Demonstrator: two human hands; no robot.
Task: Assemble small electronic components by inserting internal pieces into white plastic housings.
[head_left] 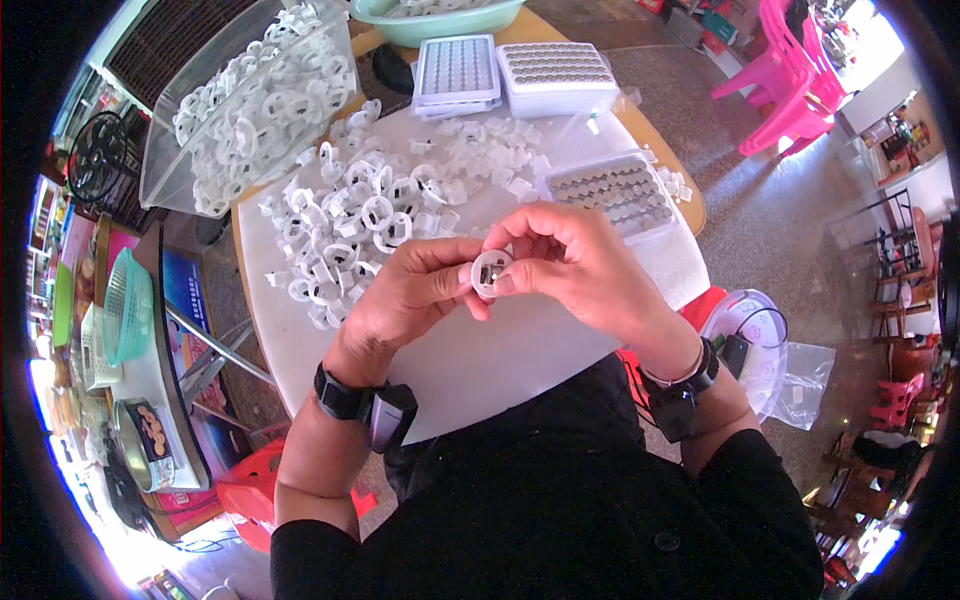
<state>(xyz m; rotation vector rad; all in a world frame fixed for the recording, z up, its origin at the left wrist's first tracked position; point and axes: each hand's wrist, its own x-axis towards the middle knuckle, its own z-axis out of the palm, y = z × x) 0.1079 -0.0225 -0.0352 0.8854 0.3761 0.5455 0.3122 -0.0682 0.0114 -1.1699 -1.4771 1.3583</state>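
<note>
Above the white tabletop (500, 360), both hands meet on a small round white plastic part (488, 262) with dark and metallic bits inside its ring. My left hand (415, 285) pinches its left side between thumb and fingers. From the right, my right hand (575, 265) is closed on it, the thumb pressing at the inner edge. Beyond my left hand lies a loose heap of similar white ring-shaped parts (377, 213). Smaller translucent white pieces (490, 145) are piled behind it. Just past my right hand sits a see-through tray (650, 222) with rows of round silvery pieces.
A large see-through bin (160, 170) full of white parts stands at the far left. Stacked white trays (560, 98), another tray stack (455, 70) and a pale green basin (440, 28) line the far edge. A see-through tub (770, 320) is at the right, beside the table.
</note>
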